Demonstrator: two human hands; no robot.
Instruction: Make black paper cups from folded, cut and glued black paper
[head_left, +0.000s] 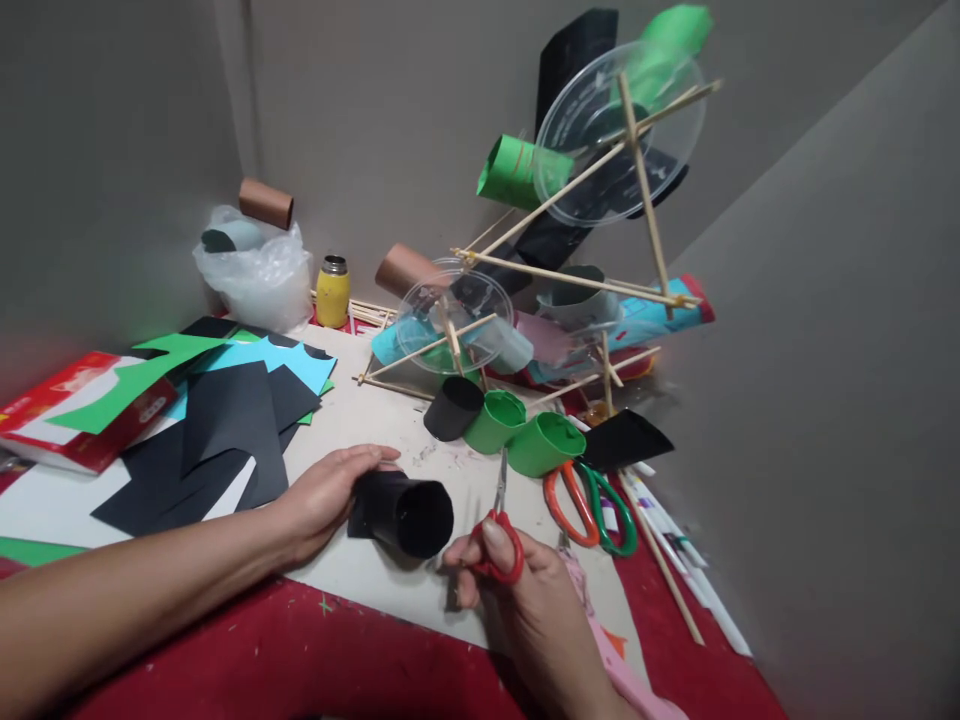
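Observation:
My left hand [326, 495] is wrapped round a black paper tube [405, 512] that lies on its side on the pale board [360, 415], its open end facing me. My right hand [525, 590] grips red-handled scissors [501, 535] with fingers through the loops; the blades point away from me, just right of the tube's open end. Beyond the scissors stand a black paper cup [452, 407] and two green paper cups [495, 420] [545, 443].
A stick-and-clear-plastic-lid structure [600, 180] with paper rolls rises at the back. Orange- and green-handled scissors [592, 505] lie at right. Black, blue and green paper sheets [225, 410] lie at left, with a plastic bag [255, 265] and a yellow bottle [332, 290] behind.

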